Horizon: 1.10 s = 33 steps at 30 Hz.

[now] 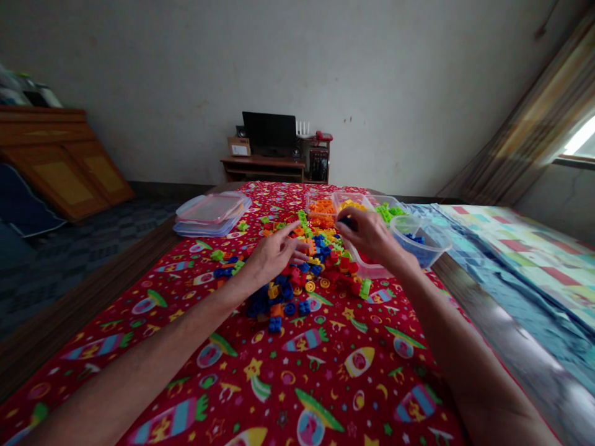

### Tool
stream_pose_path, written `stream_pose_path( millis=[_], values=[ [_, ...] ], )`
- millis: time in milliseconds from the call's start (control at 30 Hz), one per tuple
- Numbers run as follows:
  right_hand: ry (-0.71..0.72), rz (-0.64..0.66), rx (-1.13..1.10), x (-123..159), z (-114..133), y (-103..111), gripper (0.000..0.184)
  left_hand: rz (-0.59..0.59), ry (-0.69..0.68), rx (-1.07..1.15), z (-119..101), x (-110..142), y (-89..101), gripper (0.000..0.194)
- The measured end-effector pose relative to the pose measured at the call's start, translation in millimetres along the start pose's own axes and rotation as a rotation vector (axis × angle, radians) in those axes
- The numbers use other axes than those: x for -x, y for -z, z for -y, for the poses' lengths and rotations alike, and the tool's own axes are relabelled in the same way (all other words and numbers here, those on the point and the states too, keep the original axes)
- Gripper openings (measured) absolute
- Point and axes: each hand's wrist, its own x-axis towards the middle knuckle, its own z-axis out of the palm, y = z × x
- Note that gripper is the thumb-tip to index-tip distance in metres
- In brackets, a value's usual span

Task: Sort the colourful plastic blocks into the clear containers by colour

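Observation:
A heap of mixed toy building blocks (302,291) in blue, red, orange, yellow and green lies on a red patterned cloth (279,384). My left hand (274,253) is over the heap's left side, fingers stretched and apart, with nothing seen in it. To the right, my right hand (374,236) pinches a dark blue block (348,223) above a clear container (372,271) whose inside looks red. Behind stand a container of orange blocks (322,210), one of yellow blocks (352,203) and one of green blocks (389,212). Blue blocks (415,238) lie in a clear tub (430,251) beside my right wrist.
Stacked clear lids (211,214) lie on the cloth at the far left. A bed (525,266) adjoins the table's wooden right edge (493,310). Against the far wall, a monitor (269,132) stands on a desk. A wooden cabinet (60,155) is at left.

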Motion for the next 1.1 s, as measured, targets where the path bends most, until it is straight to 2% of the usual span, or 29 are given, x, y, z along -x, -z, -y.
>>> stream_pose_path(
  millis=[133,200,300,367,433,533,600,667,733,800,900,1000,1100],
  values=[
    [-0.291,-0.266,0.238,3,-51,41,0.025,-0.039,-0.09,-0.142,-6,-2,12.0,0.056],
    [-0.454,-0.305,0.34,10,-77,54,0.028,-0.06,-0.093,-0.18,-6,-5,18.8,0.051],
    [-0.617,-0.184,0.432,22,-106,62,0.032,-0.098,-0.072,-0.192,-6,-9,28.8,0.044],
    [-0.655,-0.044,0.454,26,-116,62,0.034,-0.113,-0.044,-0.191,-7,-11,35.7,0.043],
    [-0.651,0.022,0.446,26,-117,63,0.034,-0.101,-0.006,-0.209,-8,-12,43.3,0.043],
    [-0.576,-0.069,0.404,19,-101,63,0.032,-0.03,0.05,-0.306,-6,-14,55.7,0.042],
    [-0.468,-0.134,0.372,12,-81,59,0.03,0.023,0.062,-0.43,-4,-15,64.1,0.04],
    [-0.339,-0.129,0.338,6,-54,50,0.029,0.089,0.056,-0.593,-3,-16,72.2,0.038],
    [-0.211,-0.038,0.304,2,-24,34,0.028,0.187,0.054,-0.758,-2,-15,79.9,0.033],
    [-0.094,0.13,0.294,2,5,13,0.027,0.283,0.055,-0.901,-2,-14,86.6,0.027],
    [0.016,0.393,0.325,6,38,-19,0.025,0.308,0.02,-1.104,1,-11,92.0,0.02],
    [0.071,0.512,0.356,14,51,-43,0.024,0.338,0.033,-1.225,4,-7,88.8,0.019],
    [0.104,0.537,0.388,21,51,-56,0.024,0.437,0.088,-1.239,3,-3,80.3,0.021]
  ],
)
